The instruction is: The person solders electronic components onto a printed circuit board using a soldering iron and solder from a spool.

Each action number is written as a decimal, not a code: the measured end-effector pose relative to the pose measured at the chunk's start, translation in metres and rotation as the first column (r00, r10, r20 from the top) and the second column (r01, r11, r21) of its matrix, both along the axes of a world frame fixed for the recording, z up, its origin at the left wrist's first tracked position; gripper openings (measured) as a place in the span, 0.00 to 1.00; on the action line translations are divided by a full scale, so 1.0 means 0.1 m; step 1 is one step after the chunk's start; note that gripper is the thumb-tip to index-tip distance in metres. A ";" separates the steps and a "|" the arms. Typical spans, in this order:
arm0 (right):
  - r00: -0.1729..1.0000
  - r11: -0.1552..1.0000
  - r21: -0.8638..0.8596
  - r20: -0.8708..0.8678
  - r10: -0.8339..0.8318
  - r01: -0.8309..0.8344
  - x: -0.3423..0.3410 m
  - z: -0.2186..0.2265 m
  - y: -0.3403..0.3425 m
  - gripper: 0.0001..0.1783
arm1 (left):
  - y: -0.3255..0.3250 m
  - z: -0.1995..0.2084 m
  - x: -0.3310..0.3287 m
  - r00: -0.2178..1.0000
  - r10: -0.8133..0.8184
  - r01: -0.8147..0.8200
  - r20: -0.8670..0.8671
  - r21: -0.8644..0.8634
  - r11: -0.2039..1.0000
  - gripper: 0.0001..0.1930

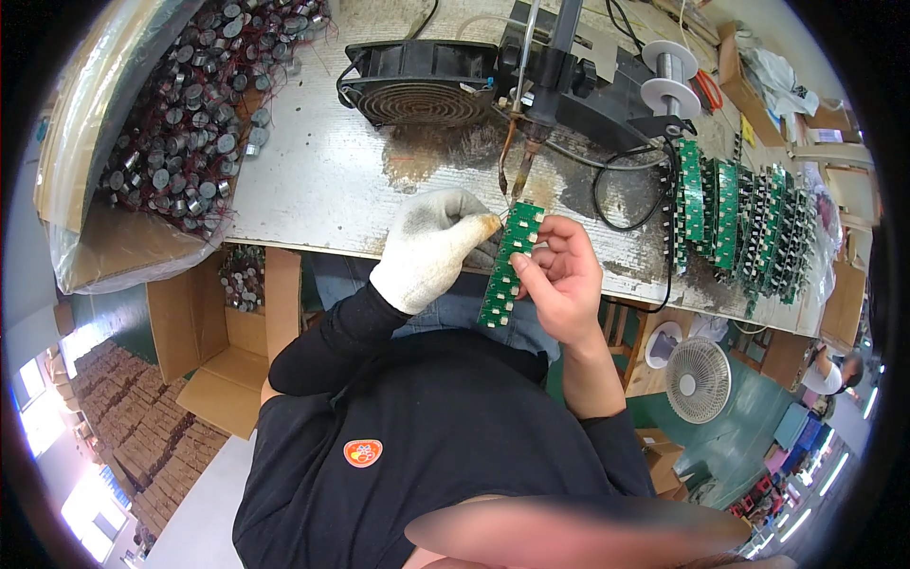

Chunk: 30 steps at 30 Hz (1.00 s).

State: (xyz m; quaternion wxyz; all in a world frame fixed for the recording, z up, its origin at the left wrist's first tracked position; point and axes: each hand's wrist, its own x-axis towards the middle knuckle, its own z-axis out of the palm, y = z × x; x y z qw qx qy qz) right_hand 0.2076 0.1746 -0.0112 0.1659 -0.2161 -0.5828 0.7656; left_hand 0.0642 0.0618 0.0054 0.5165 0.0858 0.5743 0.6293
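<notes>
Count two hands of yours, the left hand (425, 245) in one white glove and the right hand (566, 283) bare, with one green circuit board (507, 270) in your right fingers. On your tabletop (313, 161) you have one black fan (417, 83) and one wire spool (669, 66). The stacked boards (728, 213) at your right overlap too much for you to count. The round metal parts (194, 123) at your left run to many dozens, past exact counting. You also have one white caged fan (699, 381), one badge (362, 453) on your shirt, and one other person (828, 376) at the far right.
</notes>
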 end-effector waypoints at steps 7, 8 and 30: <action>1.000 1.000 -0.015 0.003 0.002 -0.002 0.01 -0.04 -0.01 0.20 | -0.01 -0.09 0.02 0.999 0.036 -0.037 -0.027 -0.015 0.999 0.10; 1.000 1.000 -0.009 0.013 0.000 0.000 0.01 -0.04 -0.02 0.20 | -0.02 -0.10 0.02 0.996 0.019 -0.022 -0.084 -0.029 0.999 0.11; 0.999 0.999 -0.017 0.019 -0.032 0.032 -0.01 -0.05 -0.04 0.21 | -0.04 -0.17 -0.03 0.993 -0.057 0.058 -0.100 0.007 0.998 0.12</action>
